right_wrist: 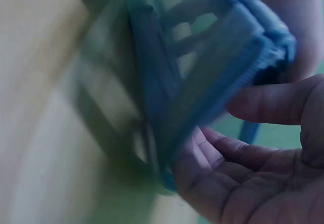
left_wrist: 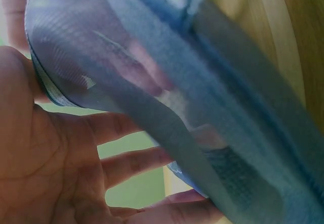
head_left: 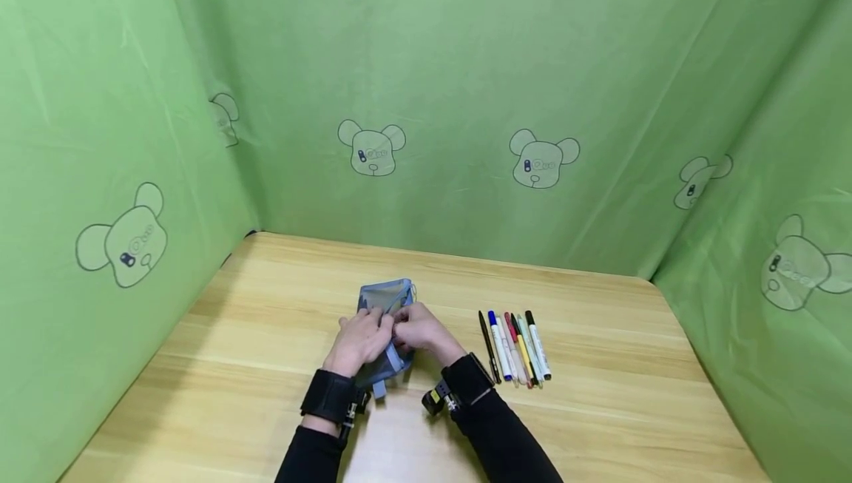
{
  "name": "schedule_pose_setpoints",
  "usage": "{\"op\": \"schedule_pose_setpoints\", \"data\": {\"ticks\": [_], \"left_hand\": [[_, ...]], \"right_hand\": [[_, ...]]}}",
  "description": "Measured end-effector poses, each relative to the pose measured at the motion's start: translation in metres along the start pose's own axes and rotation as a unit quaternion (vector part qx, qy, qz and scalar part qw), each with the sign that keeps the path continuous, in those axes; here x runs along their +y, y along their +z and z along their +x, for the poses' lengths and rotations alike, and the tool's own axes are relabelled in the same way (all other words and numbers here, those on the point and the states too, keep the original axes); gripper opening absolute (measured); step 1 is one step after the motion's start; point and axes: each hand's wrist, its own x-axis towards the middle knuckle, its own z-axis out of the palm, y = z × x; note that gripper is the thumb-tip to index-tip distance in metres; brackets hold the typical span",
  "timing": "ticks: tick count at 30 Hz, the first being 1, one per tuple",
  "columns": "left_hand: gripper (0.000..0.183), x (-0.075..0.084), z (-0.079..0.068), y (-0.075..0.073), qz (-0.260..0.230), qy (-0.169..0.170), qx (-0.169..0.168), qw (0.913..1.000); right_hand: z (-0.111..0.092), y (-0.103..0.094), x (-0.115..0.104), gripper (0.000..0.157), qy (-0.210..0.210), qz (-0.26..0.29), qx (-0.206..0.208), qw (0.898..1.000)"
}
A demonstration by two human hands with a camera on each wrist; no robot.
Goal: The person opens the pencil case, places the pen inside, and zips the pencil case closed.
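Observation:
A blue mesh zip pouch (head_left: 384,296) lies tilted on the table in front of me, between my two hands. My left hand (head_left: 359,339) holds it from the left, and in the left wrist view its spread fingers (left_wrist: 134,166) reach around the mesh side. From the right, my right hand (head_left: 421,326) grips the pouch's zipped edge. The right wrist view shows the thumb (right_wrist: 273,102) on one side of that blue edge (right_wrist: 223,90) and the fingers bent beneath. Part of the pouch is hidden behind the hands.
Right of the hands, several pens and markers lie side by side, with a black pen (head_left: 489,346) at the left and a black-capped marker (head_left: 538,346) at the right. Green curtains (head_left: 452,194) surround the wooden table (head_left: 619,394) at the back and sides.

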Motion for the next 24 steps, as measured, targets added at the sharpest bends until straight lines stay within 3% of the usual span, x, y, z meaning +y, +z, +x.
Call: {"op": "schedule_pose_setpoints", "data": {"ticks": [6, 12, 24], "left_hand": [[0.054, 0.000, 0.001, 0.000, -0.001, 0.003, 0.000, 1.0000], [0.057, 0.001, 0.001, -0.002, -0.003, 0.000, -0.010, 0.9999], [0.059, 0.002, -0.001, -0.002, -0.012, -0.008, -0.012, 0.9998]], "right_hand": [[-0.011, -0.009, -0.015, 0.031, -0.036, -0.109, 0.055, 0.992], [-0.025, -0.018, -0.030, 0.036, -0.018, -0.168, 0.092, 0.981], [-0.059, -0.042, -0.038, 0.037, -0.065, -0.276, 0.201, 0.938]]}}
